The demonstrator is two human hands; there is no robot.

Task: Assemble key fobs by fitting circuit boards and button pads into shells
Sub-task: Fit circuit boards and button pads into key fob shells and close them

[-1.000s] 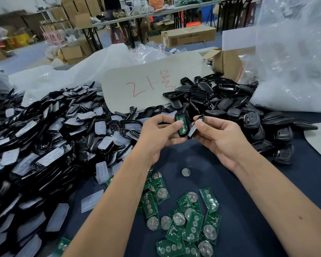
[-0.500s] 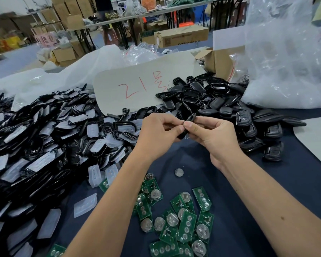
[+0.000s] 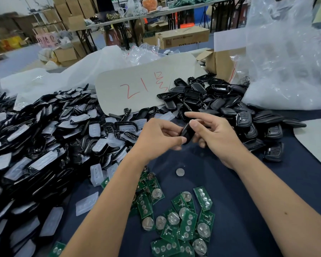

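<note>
A black key fob shell (image 3: 187, 132) is held above the dark blue table between both hands. My left hand (image 3: 158, 139) pinches its lower left edge between thumb and fingers. My right hand (image 3: 214, 135) grips it from the right, thumb on its top face and index finger stretched out above. Its board is hidden inside. Green circuit boards (image 3: 183, 219) with coin cells lie in a loose heap near the front. Translucent button pads (image 3: 96, 171) and black frames are piled at the left. Black shell halves (image 3: 202, 93) are heaped behind my hands.
A lone coin cell (image 3: 180, 172) lies on the cloth below my hands. A card with red writing (image 3: 143, 86) leans behind the piles. A big clear plastic bag (image 3: 289, 58) and a cardboard box (image 3: 220, 62) stand at the right. Assembled fobs (image 3: 244, 118) lie right.
The two shell parts have come together: the green board seen one second ago is now hidden, and the fob shows its closed black back. The camera has shifted slightly.
</note>
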